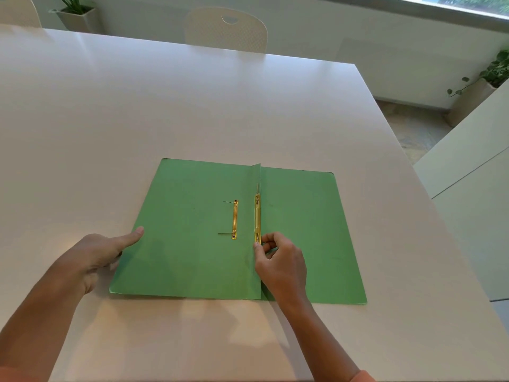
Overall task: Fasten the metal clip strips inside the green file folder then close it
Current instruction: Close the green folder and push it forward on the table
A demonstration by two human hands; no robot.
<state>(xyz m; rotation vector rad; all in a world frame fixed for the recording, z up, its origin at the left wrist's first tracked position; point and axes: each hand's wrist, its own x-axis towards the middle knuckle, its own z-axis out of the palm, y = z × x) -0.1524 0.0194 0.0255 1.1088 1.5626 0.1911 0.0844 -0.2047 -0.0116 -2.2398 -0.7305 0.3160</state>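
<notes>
The green file folder (187, 244) lies open and flat on the white table, with a narrow inner flap standing upright along its spine. A gold metal clip strip (257, 216) runs along that flap. A second gold strip (235, 219) lies on the left panel, two thin prongs sticking out to its left. My right hand (281, 263) pinches the near end of the spine strip between thumb and fingertips. My left hand (102, 249) rests flat on the table, its thumb touching the folder's left edge.
The white table (192, 106) stretches far and to both sides. A pale chair (225, 28) stands at its far edge. Another white surface (468, 166) sits to the right, and potted plants stand at the back left and right.
</notes>
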